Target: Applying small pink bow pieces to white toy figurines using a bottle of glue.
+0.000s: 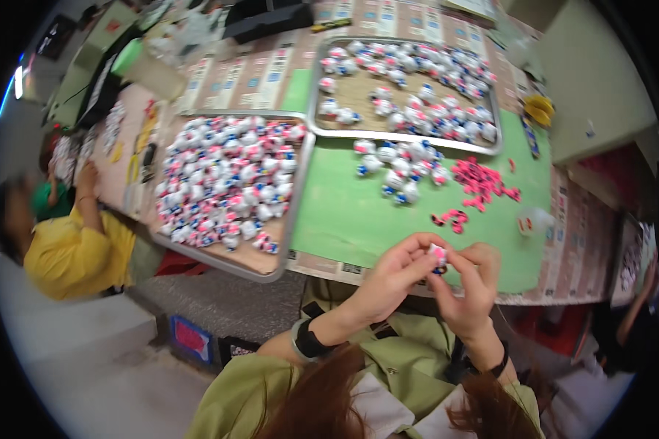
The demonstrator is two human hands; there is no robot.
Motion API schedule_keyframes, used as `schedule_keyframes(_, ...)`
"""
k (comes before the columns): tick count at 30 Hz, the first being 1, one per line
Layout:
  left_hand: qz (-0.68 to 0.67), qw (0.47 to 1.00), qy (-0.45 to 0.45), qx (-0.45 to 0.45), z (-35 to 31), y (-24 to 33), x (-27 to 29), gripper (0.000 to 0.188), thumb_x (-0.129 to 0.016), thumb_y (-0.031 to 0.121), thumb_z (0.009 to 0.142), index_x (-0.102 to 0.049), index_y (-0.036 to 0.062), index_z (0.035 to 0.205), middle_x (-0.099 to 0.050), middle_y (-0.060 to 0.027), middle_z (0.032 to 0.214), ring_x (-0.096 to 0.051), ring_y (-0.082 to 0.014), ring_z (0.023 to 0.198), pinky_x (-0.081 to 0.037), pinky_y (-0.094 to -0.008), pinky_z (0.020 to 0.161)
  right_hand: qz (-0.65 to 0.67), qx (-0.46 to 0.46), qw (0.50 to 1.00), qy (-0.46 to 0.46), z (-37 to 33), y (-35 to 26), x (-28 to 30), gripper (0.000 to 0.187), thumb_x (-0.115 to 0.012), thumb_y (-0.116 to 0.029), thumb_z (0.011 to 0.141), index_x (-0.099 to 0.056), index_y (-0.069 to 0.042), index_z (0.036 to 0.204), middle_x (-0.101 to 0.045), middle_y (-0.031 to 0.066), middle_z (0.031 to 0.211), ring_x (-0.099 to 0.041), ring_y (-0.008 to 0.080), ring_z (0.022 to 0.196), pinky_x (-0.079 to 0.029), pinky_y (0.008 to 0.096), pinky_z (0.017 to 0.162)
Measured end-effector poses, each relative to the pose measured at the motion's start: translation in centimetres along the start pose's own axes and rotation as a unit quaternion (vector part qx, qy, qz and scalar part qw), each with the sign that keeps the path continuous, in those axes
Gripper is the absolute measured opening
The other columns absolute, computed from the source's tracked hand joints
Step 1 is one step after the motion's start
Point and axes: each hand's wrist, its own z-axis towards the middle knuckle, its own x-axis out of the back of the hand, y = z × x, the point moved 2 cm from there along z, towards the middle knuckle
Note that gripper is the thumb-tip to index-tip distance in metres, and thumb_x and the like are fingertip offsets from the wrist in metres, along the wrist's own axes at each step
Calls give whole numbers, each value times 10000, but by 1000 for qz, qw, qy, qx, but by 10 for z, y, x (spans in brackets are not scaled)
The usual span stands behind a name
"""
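Between the fingertips of my left hand and my right hand is a small white figurine with pink and dark blue parts. Both hands pinch it above the near edge of the green mat. Part of the figurine is covered by my fingers. Just beyond my hands lie a few pink and dark pieces and a heap of small pink pieces. To the left of that heap sits a loose group of white, blue and pink figurines.
A metal tray packed with figurines stands at the left, and a second tray lies at the back. A small clear container and a yellow roll are at the right. A person in yellow sits at the left.
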Motion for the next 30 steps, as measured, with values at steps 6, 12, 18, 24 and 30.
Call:
schedule_keyframes(6,598,641,341,-341,-25,110,51,184,-585,68,742,-499,25,899,-521,-65,806,-487,-163,745,-397,-277,683,45,-63,997,18,-5,10,22,418,-657,14,597,-530,14,995,-476,133,919,-483,270,833,-406,328,722)
schedule_keyframes(12,758,394,377,-358,-28,139,57,298,-593,53,696,-513,12,980,-518,-131,951,-482,-278,918,-373,-347,803,0,-98,961,258,-37,58,60,456,-573,15,699,-421,2,1129,-421,128,1075,-424,207,971,-343,320,832)
schedule_keyframes(18,808,500,182,-253,38,75,35,296,-544,16,706,-503,41,998,-488,-153,1028,-477,-305,963,-391,-376,812,47,-223,931,287,-18,97,62,543,-579,-23,730,-332,-20,1214,-392,119,1143,-357,203,1091,-302,341,905)
schedule_keyframes(24,816,496,215,-203,39,71,39,209,-538,18,702,-485,44,903,-494,-139,869,-504,-301,804,-422,-379,667,129,-307,932,144,-20,126,52,537,-591,-62,743,-334,-15,1212,-446,120,1129,-442,189,1013,-340,298,882)
schedule_keyframes(30,476,849,168,-157,16,66,24,321,-510,62,802,-434,35,1113,-528,-89,977,-541,-192,859,-426,-272,707,288,-317,881,200,-26,114,58,487,-561,-64,766,-342,0,1197,-485,113,1088,-505,176,924,-404,281,812)
